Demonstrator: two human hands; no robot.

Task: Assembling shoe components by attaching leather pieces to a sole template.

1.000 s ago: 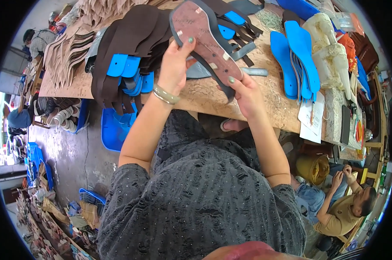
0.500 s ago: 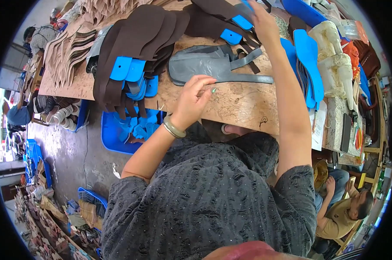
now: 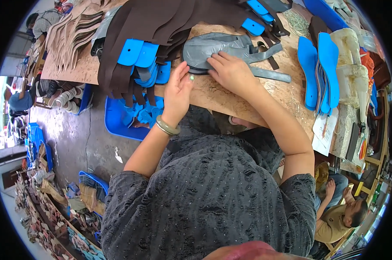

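A dark grey, shiny flat piece (image 3: pixel 200 48) with a rounded left end lies on the wooden table, perhaps stacked on others like it. Long grey straps (image 3: pixel 269 74) stretch out from its right side. On its near edge rests my right hand (image 3: pixel 232 74), fingers spread and slightly bent, pressing on the surface. My left hand (image 3: pixel 177 89) is upright beside the piece's rounded end, its fingers stretched and nothing in them. A bangle circles the left wrist. Close to this hand, brown insole-shaped sheets (image 3: pixel 139 26) with blue ends (image 3: pixel 137 52) lie fanned in a pile.
Blue insoles (image 3: pixel 328 65) stand stacked at the table's right, near white foot-shaped moulds (image 3: pixel 345 78). More brown sheets with blue tabs (image 3: pixel 253 27) lie at the back. A blue bin (image 3: pixel 118 130) of blue scraps stands below the front edge. A seated person (image 3: pixel 341 216) is at right.
My right hand has come down from the far blue-tabbed pieces onto the grey piece. My left hand has shifted slightly left and turned upright. The whole view has shifted somewhat.
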